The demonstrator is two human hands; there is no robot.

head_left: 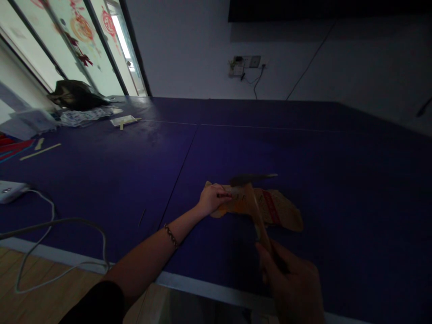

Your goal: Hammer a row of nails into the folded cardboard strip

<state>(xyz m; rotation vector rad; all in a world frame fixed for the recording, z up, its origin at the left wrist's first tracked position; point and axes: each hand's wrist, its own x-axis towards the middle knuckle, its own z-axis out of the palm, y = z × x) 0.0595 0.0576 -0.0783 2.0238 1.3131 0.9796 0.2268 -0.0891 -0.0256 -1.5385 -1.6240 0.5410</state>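
Observation:
A hammer [258, 216] with a wooden handle and a dark metal head is held by the handle in my right hand [297, 283], closed round it. The head hangs over a flattened brown paper piece [285, 211] with a red band and printing, lying on the dark blue table. At this piece's left end is my left hand [212, 199], fingers drawn together in a pinch. What they hold, if anything, is hidden. A bracelet circles the left wrist.
The blue table surface [135, 175] has a thin dark stick [141, 218] on it. To the left are a white device [11, 191] with a cable [52, 211], pale strips [40, 152], a small white tray [123, 120] and a black bag [79, 94]. Behind stands a wall with sockets [248, 63].

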